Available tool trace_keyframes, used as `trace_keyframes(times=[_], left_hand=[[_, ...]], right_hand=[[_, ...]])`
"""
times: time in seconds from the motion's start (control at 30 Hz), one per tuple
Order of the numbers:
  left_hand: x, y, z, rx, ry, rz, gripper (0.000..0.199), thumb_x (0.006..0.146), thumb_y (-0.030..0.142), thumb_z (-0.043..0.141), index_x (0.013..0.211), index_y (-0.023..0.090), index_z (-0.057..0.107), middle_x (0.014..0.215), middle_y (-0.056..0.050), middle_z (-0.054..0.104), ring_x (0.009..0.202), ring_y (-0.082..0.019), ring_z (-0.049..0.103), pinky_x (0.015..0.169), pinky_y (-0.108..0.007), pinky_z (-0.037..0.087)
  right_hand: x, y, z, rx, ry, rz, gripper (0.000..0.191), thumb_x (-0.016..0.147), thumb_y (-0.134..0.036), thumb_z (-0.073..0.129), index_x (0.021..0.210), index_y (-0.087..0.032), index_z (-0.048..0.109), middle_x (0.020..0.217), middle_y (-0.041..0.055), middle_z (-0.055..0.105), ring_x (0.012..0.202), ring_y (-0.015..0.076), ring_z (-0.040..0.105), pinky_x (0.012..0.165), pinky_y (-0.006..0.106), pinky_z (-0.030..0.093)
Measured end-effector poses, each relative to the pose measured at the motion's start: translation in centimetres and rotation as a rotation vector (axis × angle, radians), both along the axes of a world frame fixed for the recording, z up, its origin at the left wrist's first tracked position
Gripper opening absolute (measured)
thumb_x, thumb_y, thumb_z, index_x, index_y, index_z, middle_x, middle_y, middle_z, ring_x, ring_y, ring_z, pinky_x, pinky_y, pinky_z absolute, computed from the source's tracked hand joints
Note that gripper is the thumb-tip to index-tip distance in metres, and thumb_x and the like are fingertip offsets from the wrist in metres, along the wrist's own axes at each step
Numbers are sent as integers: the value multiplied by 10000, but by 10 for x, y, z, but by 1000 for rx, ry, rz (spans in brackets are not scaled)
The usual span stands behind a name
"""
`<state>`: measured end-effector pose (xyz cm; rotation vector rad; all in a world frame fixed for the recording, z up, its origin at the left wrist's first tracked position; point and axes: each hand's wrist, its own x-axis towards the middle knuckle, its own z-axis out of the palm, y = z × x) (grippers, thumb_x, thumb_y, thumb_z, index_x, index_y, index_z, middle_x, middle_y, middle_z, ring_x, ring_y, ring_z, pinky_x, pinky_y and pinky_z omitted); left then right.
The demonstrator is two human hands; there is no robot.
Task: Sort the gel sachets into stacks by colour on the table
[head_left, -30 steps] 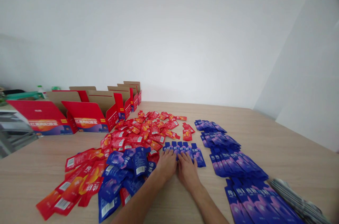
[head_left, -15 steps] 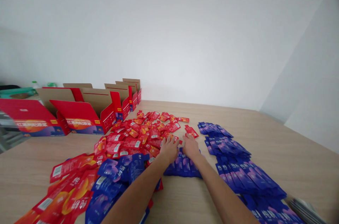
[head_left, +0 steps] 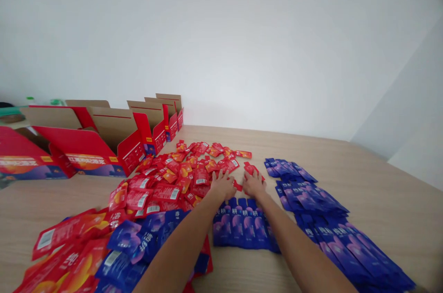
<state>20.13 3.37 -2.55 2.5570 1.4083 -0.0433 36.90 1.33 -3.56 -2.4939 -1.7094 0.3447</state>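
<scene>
My left hand [head_left: 223,188] reaches to the right edge of a heap of red pouches [head_left: 201,176], its fingers apart and resting on or just above the pouches there. Beside it, my right hand [head_left: 254,185] has its fingers spread over the near end of a single red pouch [head_left: 249,168]. Nothing is seen gripped in either hand. Just below both hands, a row of blue pouches [head_left: 238,224] lies side by side, spouts pointing away from me; my right forearm covers its right end.
Overlapping rows of blue pouches [head_left: 341,242] extend along the right. Loose blue pouches [head_left: 133,242] and larger-looking red pouches [head_left: 69,256] lie at the near left. Several red cartons [head_left: 100,150] with raised flaps stand at the left, and a white wall [head_left: 263,53] rises behind the table [head_left: 311,145].
My hands have moved forward off the blue row, uncovering its tops. The right hand now reaches the single red pouch. The view has shifted slightly.
</scene>
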Motion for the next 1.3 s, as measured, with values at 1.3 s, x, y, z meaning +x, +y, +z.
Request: trace_keyframes(times=[1.3], left_hand=[[-140, 2, 14, 105, 127, 369, 537, 869, 413, 435, 1379, 268, 522, 1529, -123, 404, 1436, -396, 247, 1119, -685, 75]], right_hand=[[-183, 33, 7, 73, 254, 399, 640, 862, -319, 391, 1472, -130, 346, 1531, 137, 374, 1407, 296, 327, 1133, 466, 273]])
